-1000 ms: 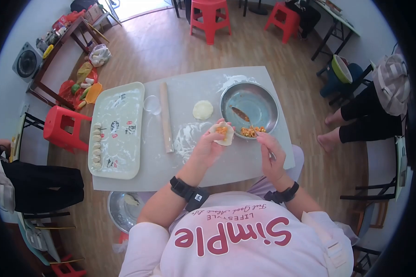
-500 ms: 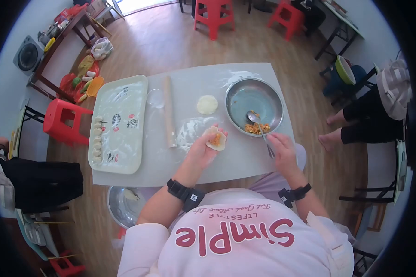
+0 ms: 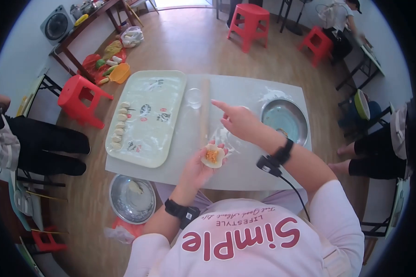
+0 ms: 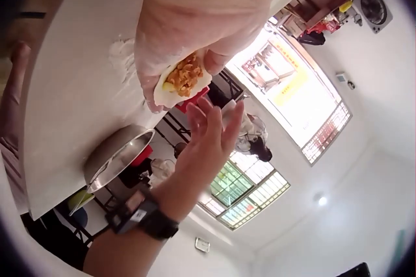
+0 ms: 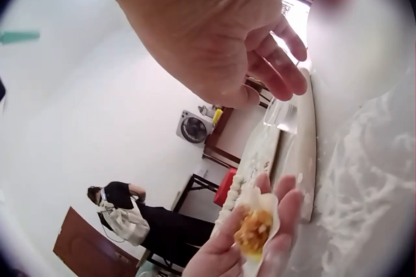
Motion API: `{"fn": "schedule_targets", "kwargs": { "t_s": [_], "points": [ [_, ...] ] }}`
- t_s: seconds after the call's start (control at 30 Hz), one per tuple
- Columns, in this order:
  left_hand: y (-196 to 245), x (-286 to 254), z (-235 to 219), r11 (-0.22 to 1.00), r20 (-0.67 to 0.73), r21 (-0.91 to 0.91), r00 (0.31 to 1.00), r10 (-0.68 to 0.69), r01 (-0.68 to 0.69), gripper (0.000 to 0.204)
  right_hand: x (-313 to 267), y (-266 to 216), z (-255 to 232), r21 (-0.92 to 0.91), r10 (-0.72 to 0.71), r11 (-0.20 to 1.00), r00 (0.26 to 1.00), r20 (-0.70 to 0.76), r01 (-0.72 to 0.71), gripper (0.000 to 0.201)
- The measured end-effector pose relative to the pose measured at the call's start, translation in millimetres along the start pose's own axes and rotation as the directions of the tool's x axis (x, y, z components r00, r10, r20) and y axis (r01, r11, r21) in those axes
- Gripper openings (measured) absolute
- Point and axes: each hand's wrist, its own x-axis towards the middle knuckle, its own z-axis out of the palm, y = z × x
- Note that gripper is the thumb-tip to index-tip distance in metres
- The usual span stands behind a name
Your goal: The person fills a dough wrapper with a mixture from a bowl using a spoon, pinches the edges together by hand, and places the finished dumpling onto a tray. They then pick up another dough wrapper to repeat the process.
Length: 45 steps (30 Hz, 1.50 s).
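My left hand (image 3: 196,168) holds a round dumpling wrapper (image 3: 218,163) with chopped orange filling (image 3: 211,156) heaped on it. In the left wrist view the thumb lies at the wrapper's edge (image 4: 167,98). My right hand (image 3: 240,121) holds nothing and reaches across the table, index finger extended above the rolling pin (image 3: 205,87). Just beyond its fingertips stands a clear glass dish (image 3: 194,98). The metal bowl (image 3: 305,121) is at the right, partly hidden by the right forearm. A flat wrapper on the table is mostly hidden beneath the right hand.
A pale tray (image 3: 180,87) with a row of folded dumplings (image 3: 120,124) lies left on the table (image 3: 254,177). Flour (image 3: 272,93) dusts the tabletop. Below the near left edge is a metal basin (image 3: 120,198). Red stools (image 3: 81,99) and other people stand around the room.
My right hand has let go of the spoon at the bowl and moved left across the table towards the glass dish. My left hand still holds the filled wrapper, now lower. The head view has shifted.
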Motion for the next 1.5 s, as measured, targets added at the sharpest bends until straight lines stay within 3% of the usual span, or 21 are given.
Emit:
{"fn": "schedule_targets", "kwargs": {
  "t_s": [0.23,0.3,0.4,0.43,0.5,0.53,0.6,0.67,0.7,0.77,0.83,0.9,1.03,1.3,1.5],
  "points": [
    [31,-38,-7,0.984,-0.074,0.046,0.982,0.176,-0.173,0.041,105,11,58,-0.251,0.017,0.968,0.998,0.054,-0.002,0.050],
    [40,-43,-8,0.973,-0.020,0.060,0.975,0.223,-0.221,0.045,123,24,66,-0.374,0.091,0.927,0.985,0.148,-0.029,0.043],
    [48,-44,-8,0.962,-0.019,0.079,0.964,0.265,-0.263,0.051,129,32,65,-0.416,0.090,0.909,0.977,0.194,-0.001,0.040],
    [50,-44,-8,0.960,-0.023,0.074,0.962,0.272,-0.270,0.051,125,32,63,-0.415,0.085,0.910,0.975,0.203,0.007,0.040],
    [52,-44,-8,0.962,0.028,0.022,0.962,0.272,-0.273,0.054,113,24,52,-0.262,0.066,0.963,0.998,0.004,-0.063,0.041],
    [54,-43,-8,0.960,0.027,0.018,0.960,0.278,-0.278,0.054,97,7,44,-0.264,0.062,0.963,0.998,0.009,-0.058,0.041],
    [53,-40,-8,0.962,0.107,-0.046,0.956,0.273,-0.270,0.057,47,-27,35,-0.056,-0.070,0.996,0.986,-0.152,0.063,0.045],
    [49,-35,-2,0.962,0.113,-0.028,0.956,0.271,-0.270,0.058,9,-34,52,-0.021,-0.312,0.949,0.931,-0.187,0.314,0.048],
    [45,-32,2,0.963,0.117,-0.007,0.956,0.268,-0.269,0.058,-5,-38,59,-0.022,-0.309,0.950,0.932,-0.188,0.311,0.048],
    [38,-26,13,0.970,0.080,0.016,0.967,0.241,-0.243,0.061,-27,-44,70,-0.229,-0.475,0.870,0.868,-0.146,0.437,0.049],
    [29,-22,15,0.976,0.043,0.042,0.976,0.213,-0.215,0.063,-39,-45,71,-0.249,-0.474,0.864,0.873,-0.112,0.438,0.050],
    [25,-16,12,0.981,0.166,0.109,0.976,0.141,-0.160,0.065,-47,-41,71,-0.272,-0.478,0.855,0.875,-0.081,0.442,0.050],
    [15,-8,27,0.983,0.149,0.127,0.983,0.110,-0.129,0.064,-56,-28,65,-0.320,-0.487,0.833,0.872,-0.037,0.452,0.052],
    [21,-3,40,0.977,0.126,0.005,0.969,0.213,-0.215,0.061,-65,-5,42,-0.283,-0.508,0.827,0.861,-0.008,0.485,0.055],
    [35,-6,30,0.966,0.038,-0.074,0.967,0.252,-0.249,0.063,-31,12,32,-0.224,-0.540,0.831,0.835,-0.102,0.510,0.053]
  ]
}}
